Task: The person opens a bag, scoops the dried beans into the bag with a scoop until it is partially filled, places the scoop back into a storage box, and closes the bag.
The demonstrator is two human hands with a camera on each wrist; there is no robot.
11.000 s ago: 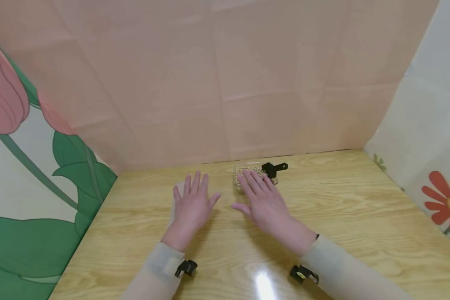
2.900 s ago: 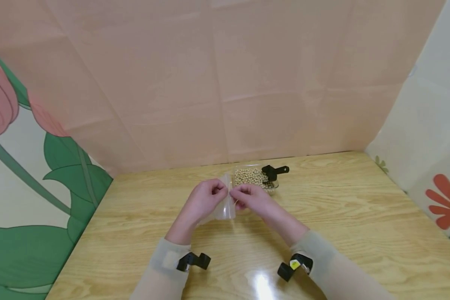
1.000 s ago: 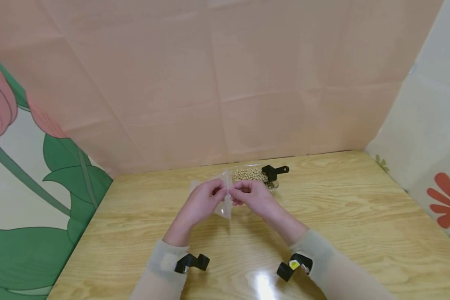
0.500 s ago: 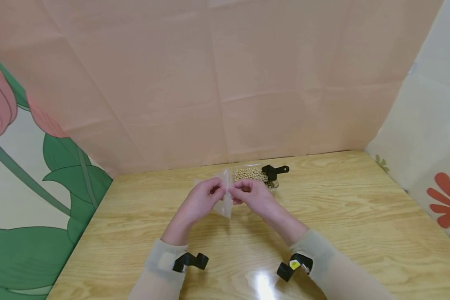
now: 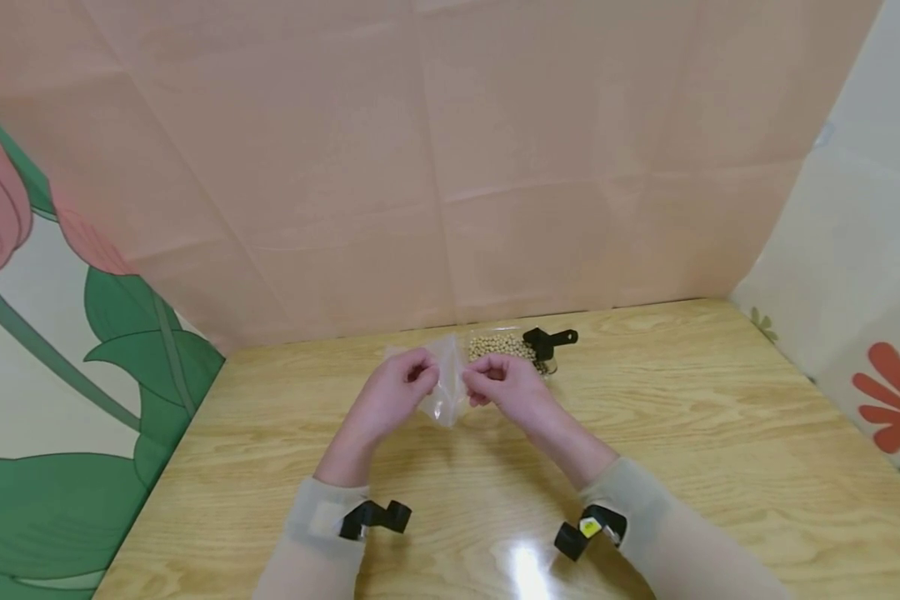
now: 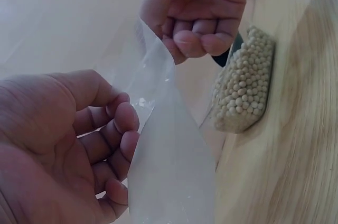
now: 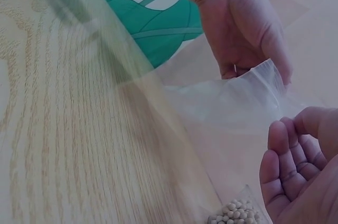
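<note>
A clear plastic bag [image 5: 444,402], which looks like a zip-top bag, is held up above the table between both hands. My left hand [image 5: 393,390] pinches one side of its mouth between thumb and curled fingers. Opposite it, my right hand [image 5: 512,388] pinches the other side with thumb and forefinger. In the left wrist view the bag [image 6: 169,150] hangs between the hands, its mouth edges spread apart. The right wrist view shows the bag [image 7: 227,97] stretching toward the right fingertips [image 7: 279,137]. Nothing is visible inside it.
Just behind the right hand stands a clear container [image 5: 504,329] of pale round beans [image 5: 495,345]. A black scoop [image 5: 551,340] rests at its right side, handle pointing right. The wooden table [image 5: 645,417] meets a pink cloth backdrop [image 5: 330,208].
Earlier both hands lay spread flat, the left over the bag. Since then they lifted and pinched the bag; in the last half second the left hand moved left, parting its edges.
</note>
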